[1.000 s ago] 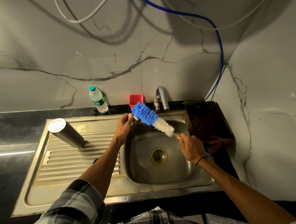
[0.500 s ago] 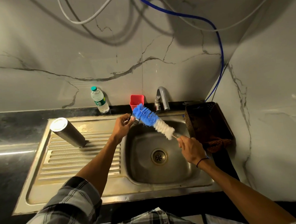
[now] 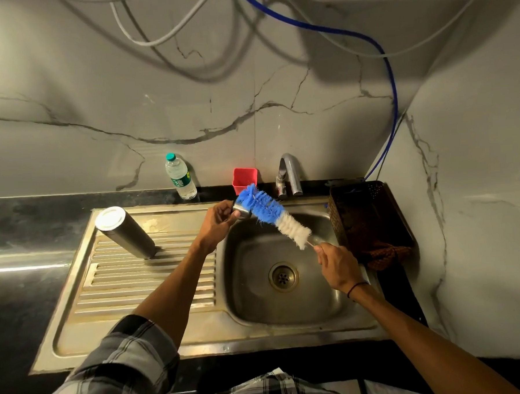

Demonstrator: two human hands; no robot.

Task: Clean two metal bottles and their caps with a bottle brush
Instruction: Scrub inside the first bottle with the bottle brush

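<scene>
Steel sink (image 3: 143, 293) in black counter (image 3: 19, 227), marble walls; left hand (image 3: 218, 221) grips seemingly a cap (image 3: 242, 211); right hand (image 3: 336, 262) grips brush (image 3: 271, 214).

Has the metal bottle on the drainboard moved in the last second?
No. The metal bottle stands on the same drainboard ridges, left of the plastic bottle, as before.

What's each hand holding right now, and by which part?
The left hand grips a small metal cap by its side. The right hand grips the bottle brush by its wire handle end.
</scene>
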